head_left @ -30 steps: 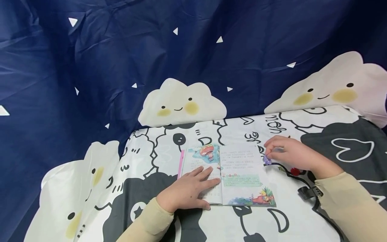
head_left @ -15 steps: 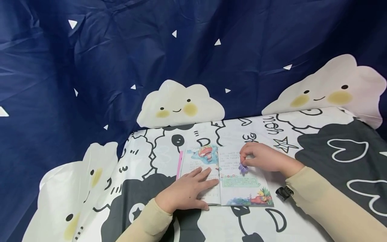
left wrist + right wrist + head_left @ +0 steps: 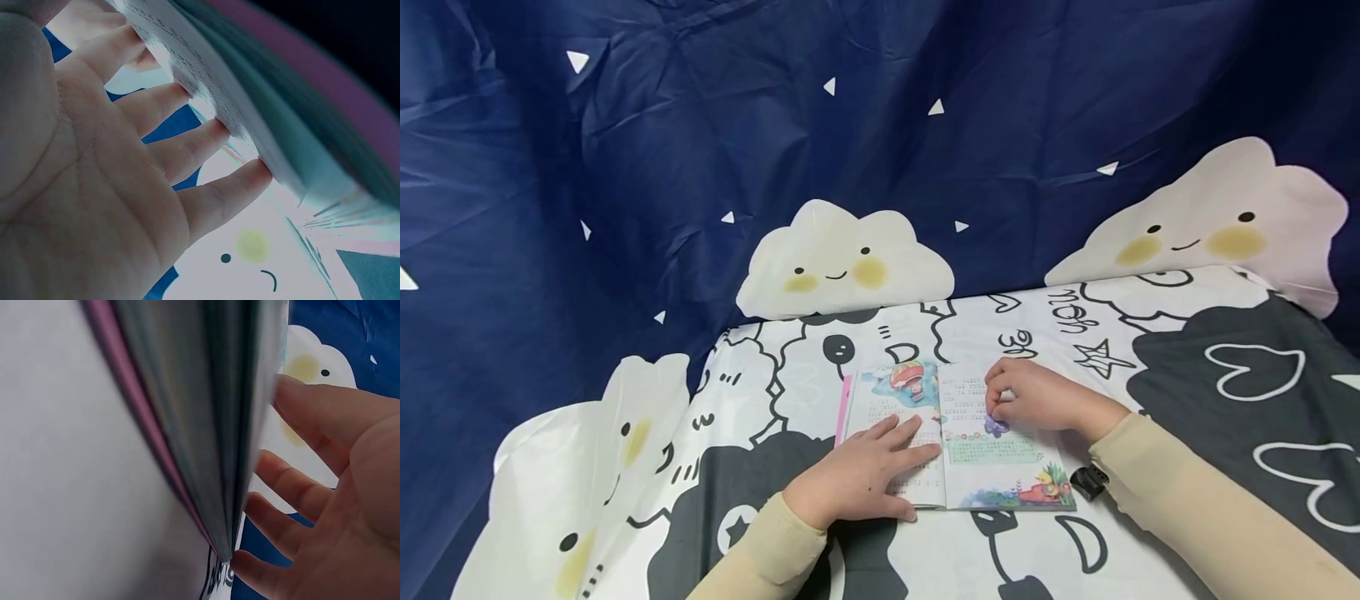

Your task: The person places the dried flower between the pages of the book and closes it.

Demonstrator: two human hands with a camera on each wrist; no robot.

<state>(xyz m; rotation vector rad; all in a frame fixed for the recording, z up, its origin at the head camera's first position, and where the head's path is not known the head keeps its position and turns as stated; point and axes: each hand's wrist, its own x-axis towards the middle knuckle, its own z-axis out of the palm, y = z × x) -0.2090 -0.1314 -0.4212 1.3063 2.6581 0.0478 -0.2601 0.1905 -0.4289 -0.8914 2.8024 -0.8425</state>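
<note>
An open book [image 3: 958,492] with printed text and coloured pictures lies on the sheep-print cloth. Spread flat, my left hand [image 3: 868,471] rests on its left page; in the left wrist view, fingertips [image 3: 250,172] touch the page edges. Over the right page, my right hand [image 3: 1030,400] pinches a small purple flower-shaped piece [image 3: 996,426] just above the green text box. That piece is hidden in the right wrist view, where the thumb and fingers [image 3: 275,475] reach to the book's page.
A dark blue curtain [image 3: 700,125] with white triangles hangs behind. White cloud cushions [image 3: 850,258] line the back edge, another cloud [image 3: 557,475] hangs at left. A black strap piece [image 3: 1088,482] sits at the right sleeve.
My right hand has moved left from beside the book onto its right page, carrying the purple piece. A red item seen earlier near the right wrist no longer shows. The left hand stays put.
</note>
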